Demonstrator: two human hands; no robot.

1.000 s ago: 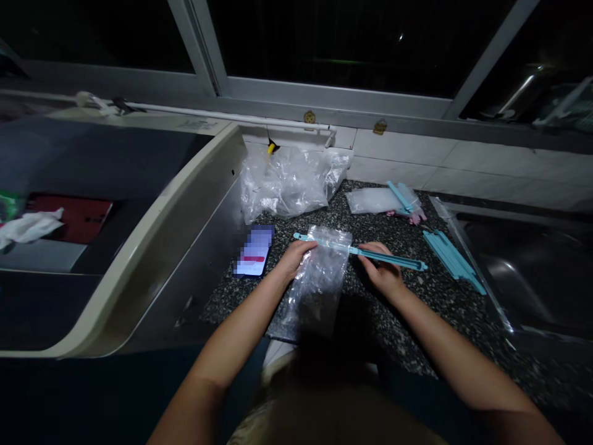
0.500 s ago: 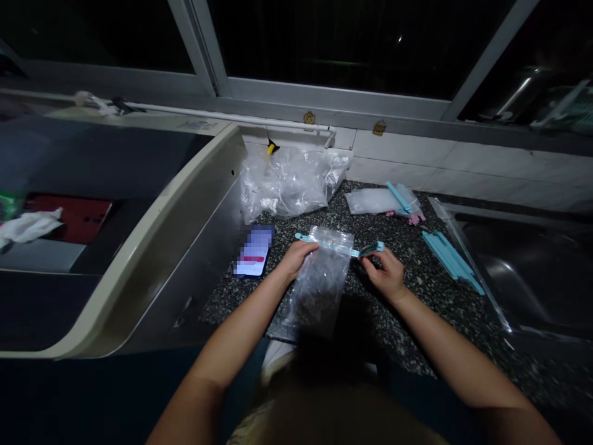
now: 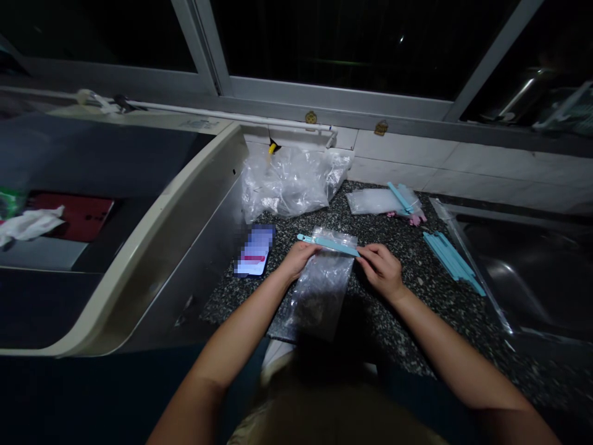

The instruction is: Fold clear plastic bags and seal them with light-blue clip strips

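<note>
A light blue bag clip (image 3: 337, 246) lies across the upper part of a clear plastic bag (image 3: 322, 290), its two bars together. My left hand (image 3: 299, 258) is closed on the clip and the bag near the clip's left end, whose rounded tip sticks out past my fingers. At the other end, my right hand (image 3: 382, 269) pinches the clip's tip between thumb and fingers. The bag hangs down toward the counter's front edge, its lower part in shadow. What is inside it, if anything, cannot be made out.
Several blue clips (image 3: 453, 262) lie beside the sink (image 3: 519, 266) on the right. Behind are a flat plastic packet (image 3: 373, 201), small pink pieces (image 3: 414, 219) and crumpled clear plastic (image 3: 291, 185). A phone (image 3: 256, 250) rests left, near a large beige-rimmed appliance (image 3: 152, 228).
The clip's upper bar, raised at the right end earlier, has folded down over the bag. My right fingers have moved slightly inward and now press at that end. My left hand stays in place.
</note>
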